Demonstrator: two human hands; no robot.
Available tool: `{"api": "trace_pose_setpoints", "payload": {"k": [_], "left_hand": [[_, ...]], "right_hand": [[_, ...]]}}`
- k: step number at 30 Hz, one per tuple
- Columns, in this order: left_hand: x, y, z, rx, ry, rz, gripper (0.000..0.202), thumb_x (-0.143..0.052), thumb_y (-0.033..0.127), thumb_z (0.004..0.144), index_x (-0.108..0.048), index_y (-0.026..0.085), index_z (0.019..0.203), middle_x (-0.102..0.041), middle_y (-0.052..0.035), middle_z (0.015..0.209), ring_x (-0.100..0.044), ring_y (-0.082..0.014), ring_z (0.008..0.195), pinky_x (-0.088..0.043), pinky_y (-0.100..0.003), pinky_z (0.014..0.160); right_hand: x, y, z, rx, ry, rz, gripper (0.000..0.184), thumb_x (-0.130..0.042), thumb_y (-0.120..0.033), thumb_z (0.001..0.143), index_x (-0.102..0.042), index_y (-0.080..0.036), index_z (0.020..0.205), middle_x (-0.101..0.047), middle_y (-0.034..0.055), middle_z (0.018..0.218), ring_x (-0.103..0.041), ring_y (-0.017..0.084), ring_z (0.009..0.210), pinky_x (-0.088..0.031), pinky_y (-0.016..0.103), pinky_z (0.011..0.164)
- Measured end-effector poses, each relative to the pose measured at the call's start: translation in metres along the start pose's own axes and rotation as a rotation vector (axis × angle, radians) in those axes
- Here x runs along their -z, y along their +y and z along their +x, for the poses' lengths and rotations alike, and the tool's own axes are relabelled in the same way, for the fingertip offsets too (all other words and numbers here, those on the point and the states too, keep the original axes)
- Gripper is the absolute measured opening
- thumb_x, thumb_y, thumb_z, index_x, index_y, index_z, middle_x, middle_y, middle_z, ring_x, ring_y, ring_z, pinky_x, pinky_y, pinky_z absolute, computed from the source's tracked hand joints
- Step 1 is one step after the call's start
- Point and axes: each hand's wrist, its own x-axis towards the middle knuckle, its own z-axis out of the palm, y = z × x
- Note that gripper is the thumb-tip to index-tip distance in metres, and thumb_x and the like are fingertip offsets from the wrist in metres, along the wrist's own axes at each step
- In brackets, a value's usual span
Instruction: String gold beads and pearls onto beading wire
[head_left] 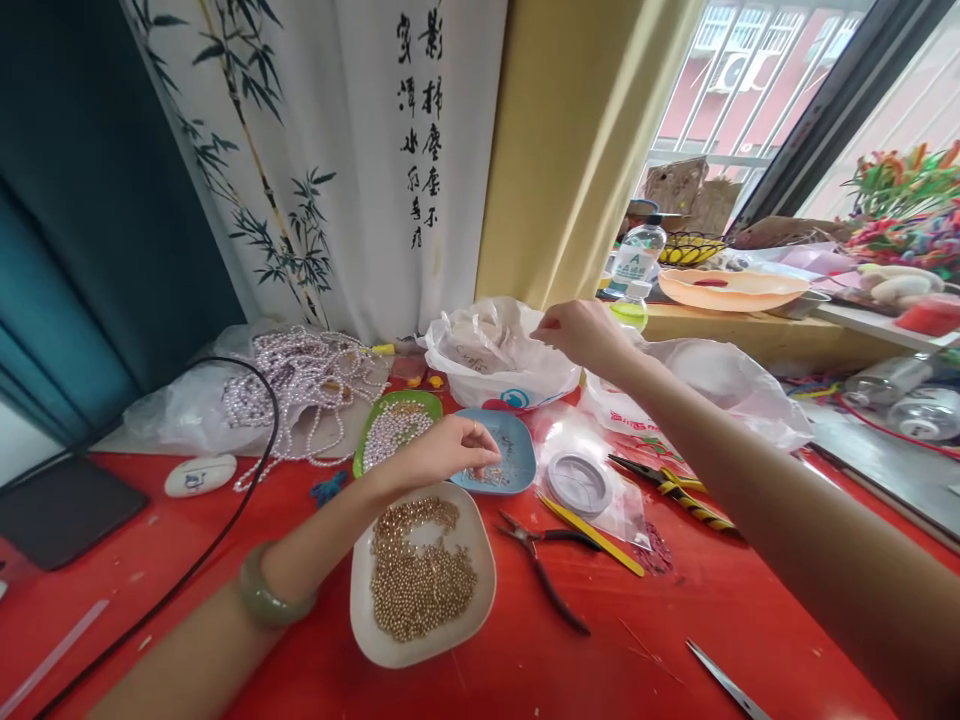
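Note:
My left hand hangs over the near left edge of a blue tray that holds small pieces. Its fingers are bent and drawn together; whatever they pinch is too small to name. Higher up and to the right, my right hand is raised with its fingertips pinched, in front of a white plastic bag. Anything between those fingertips cannot be made out. Below my left hand lies a cream tray of gold beads. A green tray of pale beads sits behind my left wrist.
Cutting pliers, yellow tweezers, long-nose pliers and a spool lie right on the red table. Scissor-like metal tips show at the front. Bead strings and a black cable are left.

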Motion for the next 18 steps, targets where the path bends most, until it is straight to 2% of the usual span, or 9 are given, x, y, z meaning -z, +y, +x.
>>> {"api": "trace_pose_setpoints", "payload": {"k": [2,4,5,6,8,10,13,15,18], "left_hand": [[-0.001,0.001,-0.001,-0.003,0.008,-0.018,0.014,-0.058,0.027,0.068,-0.057,0.013,0.070,-0.059,-0.0013,0.060,-0.054,-0.0115,0.056,-0.041,-0.025,0.060],[-0.002,0.004,-0.002,0.002,0.033,-0.038,0.014,-0.058,0.027,0.069,-0.057,0.013,0.071,-0.058,-0.0008,0.058,-0.053,-0.0112,0.056,-0.040,-0.025,0.061],[-0.003,0.006,-0.003,0.006,0.058,-0.050,0.014,-0.058,0.027,0.069,-0.058,0.013,0.072,-0.057,-0.0002,0.057,-0.053,-0.0110,0.055,-0.040,-0.025,0.060],[-0.005,0.009,-0.004,0.009,0.092,-0.065,0.014,-0.058,0.027,0.069,-0.058,0.014,0.073,-0.056,0.0004,0.056,-0.052,-0.0105,0.055,-0.039,-0.025,0.059],[-0.007,0.016,-0.007,0.001,0.170,-0.104,0.015,-0.059,0.028,0.069,-0.059,0.014,0.074,-0.055,0.0011,0.056,-0.048,-0.0091,0.053,-0.035,-0.023,0.054],[-0.007,0.022,-0.011,-0.015,0.227,-0.145,0.016,-0.060,0.031,0.069,-0.059,0.015,0.072,-0.055,0.0014,0.056,-0.044,-0.0074,0.050,-0.030,-0.022,0.049],[-0.005,0.026,-0.019,0.000,0.241,-0.183,0.017,-0.060,0.032,0.069,-0.059,0.016,0.074,-0.054,0.0023,0.055,-0.038,-0.0056,0.045,-0.024,-0.022,0.044],[-0.004,0.027,-0.024,0.028,0.252,-0.181,0.015,-0.061,0.030,0.069,-0.059,0.016,0.075,-0.053,0.0028,0.054,-0.038,-0.0057,0.044,-0.024,-0.022,0.044],[-0.009,0.031,-0.028,0.019,0.290,-0.165,0.012,-0.062,0.026,0.068,-0.059,0.015,0.073,-0.054,0.0020,0.056,-0.047,-0.0079,0.051,-0.032,-0.023,0.051]], "right_hand": [[0.010,0.001,-0.011,0.026,-0.012,-0.026,0.019,-0.053,-0.020,0.070,-0.069,-0.014,0.075,-0.066,0.0089,0.074,-0.058,0.020,0.070,-0.039,0.030,0.059],[0.020,-0.008,-0.030,0.082,-0.041,-0.017,0.023,-0.050,-0.020,0.073,-0.068,-0.016,0.087,-0.066,0.0080,0.086,-0.059,0.018,0.073,-0.039,0.029,0.063],[0.023,-0.016,-0.042,0.108,-0.067,0.002,0.024,-0.049,-0.023,0.076,-0.067,-0.017,0.092,-0.067,0.0066,0.085,-0.059,0.017,0.071,-0.040,0.028,0.063],[0.024,-0.025,-0.054,0.132,-0.111,0.036,0.026,-0.048,-0.029,0.078,-0.066,-0.018,0.095,-0.067,0.0055,0.080,-0.059,0.015,0.066,-0.041,0.027,0.061],[0.024,-0.042,-0.077,0.207,-0.307,0.191,0.034,-0.050,-0.034,0.078,-0.061,-0.016,0.105,-0.067,0.0056,0.077,-0.058,0.013,0.061,-0.041,0.025,0.057],[0.022,-0.051,-0.094,0.281,-0.414,0.248,0.031,-0.053,-0.029,0.077,-0.060,-0.017,0.105,-0.066,0.0034,0.070,-0.057,0.013,0.058,-0.039,0.024,0.052],[0.021,-0.043,-0.106,0.282,-0.451,0.312,0.023,-0.048,-0.019,0.079,-0.063,-0.018,0.097,-0.064,0.0010,0.062,-0.054,0.011,0.054,-0.039,0.023,0.052],[0.022,-0.031,-0.108,0.232,-0.461,0.355,0.022,-0.050,-0.024,0.078,-0.064,-0.017,0.094,-0.065,0.0022,0.067,-0.055,0.012,0.057,-0.041,0.024,0.054],[0.022,-0.024,-0.110,0.167,-0.472,0.453,0.040,-0.054,-0.037,0.076,-0.056,-0.017,0.111,-0.066,0.0060,0.087,-0.057,0.014,0.065,-0.044,0.026,0.058]]}}
